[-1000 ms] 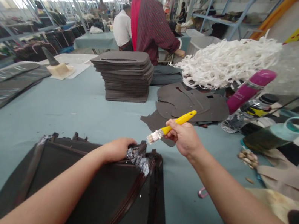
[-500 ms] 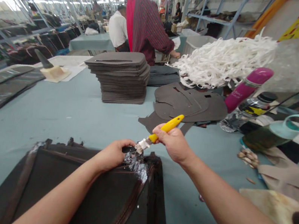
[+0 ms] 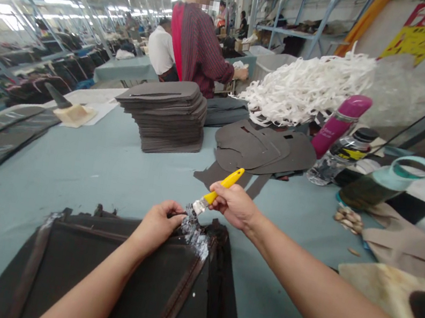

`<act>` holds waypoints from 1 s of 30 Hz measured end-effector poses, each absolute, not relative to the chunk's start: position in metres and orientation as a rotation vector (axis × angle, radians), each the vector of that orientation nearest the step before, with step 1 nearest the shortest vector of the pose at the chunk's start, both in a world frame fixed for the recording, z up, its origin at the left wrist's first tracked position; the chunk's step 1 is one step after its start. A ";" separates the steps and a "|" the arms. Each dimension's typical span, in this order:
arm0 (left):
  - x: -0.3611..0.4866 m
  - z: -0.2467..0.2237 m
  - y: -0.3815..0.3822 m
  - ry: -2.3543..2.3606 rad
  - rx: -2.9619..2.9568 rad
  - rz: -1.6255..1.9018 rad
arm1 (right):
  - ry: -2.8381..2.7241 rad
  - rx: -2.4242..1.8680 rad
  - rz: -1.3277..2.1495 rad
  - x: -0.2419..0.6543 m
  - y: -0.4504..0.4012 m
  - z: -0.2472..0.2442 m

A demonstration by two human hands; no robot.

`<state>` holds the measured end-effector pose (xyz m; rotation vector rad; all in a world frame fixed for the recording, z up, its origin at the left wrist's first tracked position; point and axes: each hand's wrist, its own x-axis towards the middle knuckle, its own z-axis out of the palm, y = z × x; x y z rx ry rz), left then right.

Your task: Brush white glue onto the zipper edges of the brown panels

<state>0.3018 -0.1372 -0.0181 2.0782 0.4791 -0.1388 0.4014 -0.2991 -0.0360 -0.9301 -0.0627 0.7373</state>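
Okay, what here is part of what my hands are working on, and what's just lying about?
In use: right hand holding a yellow-handled brush; left hand on a dark panel with white smears.
Lying about: stacked grey cut pieces, white strips, pink bottle.

Panel stack [image 3: 160,115], loose panels [image 3: 263,148] obstruct reach past brush [image 3: 221,192]

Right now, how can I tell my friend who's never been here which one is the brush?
Find the long pale blue work table, then the dark stitched panels at its near edge, with the left hand gripping their top. Just beside that hand, the right hand holds a flat brush. It's the one with the bright yellow handle and white-clogged bristles pointing down at the white-smeared edge.
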 end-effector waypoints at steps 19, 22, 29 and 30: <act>0.296 0.032 -0.114 0.412 2.002 -0.563 | -0.163 -1.073 0.351 0.389 -0.333 0.007; 0.304 0.050 -0.107 0.314 2.038 -0.788 | -0.214 -1.241 0.345 0.376 -0.354 0.003; 0.314 0.058 -0.133 0.008 2.135 -1.094 | -0.240 -1.341 0.445 0.348 -0.376 -0.017; 0.313 0.056 -0.139 0.012 2.144 -1.065 | -0.236 -1.303 0.491 0.346 -0.377 -0.021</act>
